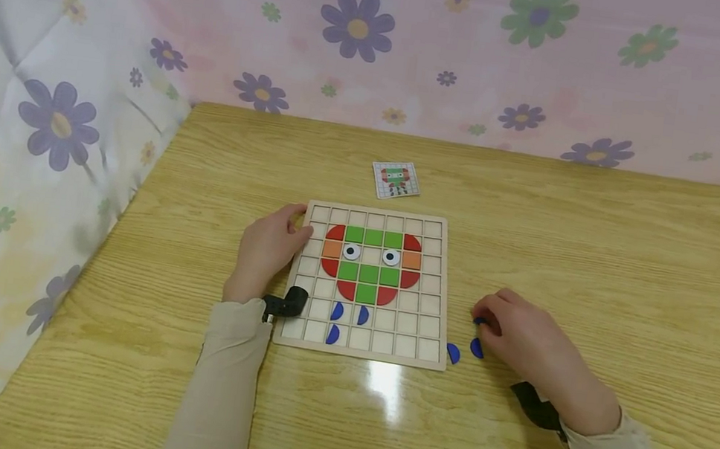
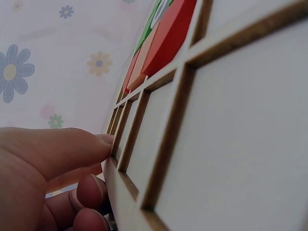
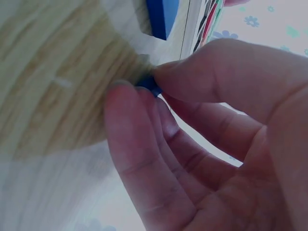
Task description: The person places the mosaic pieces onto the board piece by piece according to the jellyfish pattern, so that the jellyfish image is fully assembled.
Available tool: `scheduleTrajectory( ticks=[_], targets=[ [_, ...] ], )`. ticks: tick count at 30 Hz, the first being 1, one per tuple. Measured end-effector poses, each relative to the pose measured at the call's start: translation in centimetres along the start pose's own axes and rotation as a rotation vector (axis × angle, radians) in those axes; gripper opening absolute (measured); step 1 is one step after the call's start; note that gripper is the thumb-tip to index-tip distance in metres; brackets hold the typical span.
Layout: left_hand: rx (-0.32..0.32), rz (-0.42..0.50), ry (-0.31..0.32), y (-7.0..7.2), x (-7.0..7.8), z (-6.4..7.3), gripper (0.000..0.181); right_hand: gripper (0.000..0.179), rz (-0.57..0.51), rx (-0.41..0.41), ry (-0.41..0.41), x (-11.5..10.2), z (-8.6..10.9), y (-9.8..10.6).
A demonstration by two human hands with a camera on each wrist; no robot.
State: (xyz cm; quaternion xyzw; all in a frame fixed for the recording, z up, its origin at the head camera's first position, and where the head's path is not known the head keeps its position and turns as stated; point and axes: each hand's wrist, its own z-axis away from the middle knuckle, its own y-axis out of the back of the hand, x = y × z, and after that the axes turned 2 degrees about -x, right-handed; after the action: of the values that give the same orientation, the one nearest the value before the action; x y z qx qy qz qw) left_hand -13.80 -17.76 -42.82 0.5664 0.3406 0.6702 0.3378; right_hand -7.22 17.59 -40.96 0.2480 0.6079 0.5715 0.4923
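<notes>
A wooden grid board (image 1: 350,349) lies on the table, with red, green and orange tiles, two eye discs (image 1: 351,252) and several blue half-circle pieces (image 1: 364,316) in its cells. My left hand (image 1: 268,249) grips the board's left edge, thumb (image 2: 82,147) along the rim and the other fingers curled below it. Right of the board, my right hand (image 1: 522,334) pinches a blue half-circle piece (image 3: 149,84) between thumb and fingertips, low over the table. Two more blue half-circles, one (image 1: 453,353) by the board's corner and another (image 1: 477,348) under the hand, lie loose.
A small picture card (image 1: 395,180) with a similar tile figure lies behind the board. The wood-grain table (image 1: 113,366) runs back to a flowered cloth wall (image 1: 415,104). Black wrist cameras (image 1: 285,305) are strapped on both forearms, the left one overlapping the board in the head view.
</notes>
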Motion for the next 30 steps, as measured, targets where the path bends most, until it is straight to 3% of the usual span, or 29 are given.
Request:
scheduleTrajectory(
  ticks=[16,24,30],
  targets=[
    [-0.002,0.002,0.002,-0.02,-0.01,-0.02,0.044,0.017,-0.038,-0.004,-0.014,0.36,-0.23,-0.01],
    [-0.007,0.004,0.002,-0.04,0.08,-0.06,0.045,0.012,-0.163,-0.04,-0.022,0.64,-0.37,0.53],
    [-0.005,0.005,0.006,-0.02,0.03,-0.05,0.045,0.015,-0.203,-0.013,-0.008,0.52,-0.55,0.45]
  ],
)
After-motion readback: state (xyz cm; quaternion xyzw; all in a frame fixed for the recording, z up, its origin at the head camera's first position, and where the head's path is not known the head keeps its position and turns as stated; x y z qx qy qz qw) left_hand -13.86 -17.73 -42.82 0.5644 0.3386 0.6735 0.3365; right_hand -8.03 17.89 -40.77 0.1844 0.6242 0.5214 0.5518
